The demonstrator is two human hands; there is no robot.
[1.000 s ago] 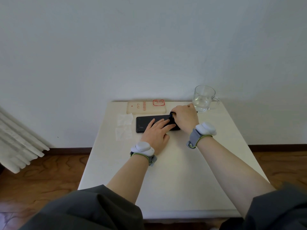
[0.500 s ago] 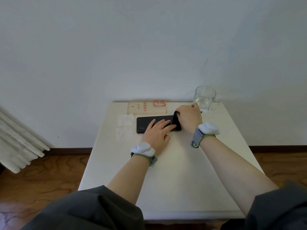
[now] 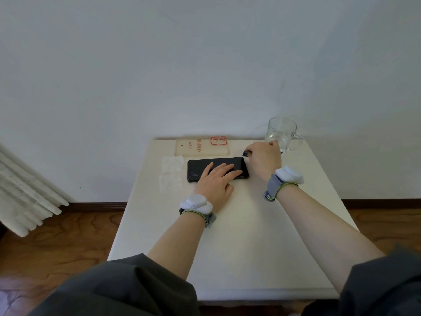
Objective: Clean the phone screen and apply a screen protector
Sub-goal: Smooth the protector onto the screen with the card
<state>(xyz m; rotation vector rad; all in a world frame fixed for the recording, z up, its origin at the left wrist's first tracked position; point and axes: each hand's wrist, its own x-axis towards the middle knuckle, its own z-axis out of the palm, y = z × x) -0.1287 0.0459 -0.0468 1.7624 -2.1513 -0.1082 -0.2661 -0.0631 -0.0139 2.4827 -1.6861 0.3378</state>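
A black phone [image 3: 197,169] lies screen up across the far half of the white table [image 3: 239,236]. My left hand [image 3: 214,181] rests on it with straight fingers pressing the screen. My right hand [image 3: 264,159] sits just past the phone's right end, fingers curled around a small dark object [image 3: 245,153] that mostly hides in the fist. Two white wipes [image 3: 172,164] lie left of the phone. A pale flat packet [image 3: 200,147] with red print lies behind the phone.
A glass mug [image 3: 282,133] with a little water stands at the table's back right corner, right behind my right hand. The wall runs along the table's far edge. A white radiator [image 3: 25,197] stands at the left over wooden floor.
My right hand has slid right, off the phone's right end, carrying the small dark object toward the mug. My left hand stays pressed on the screen.
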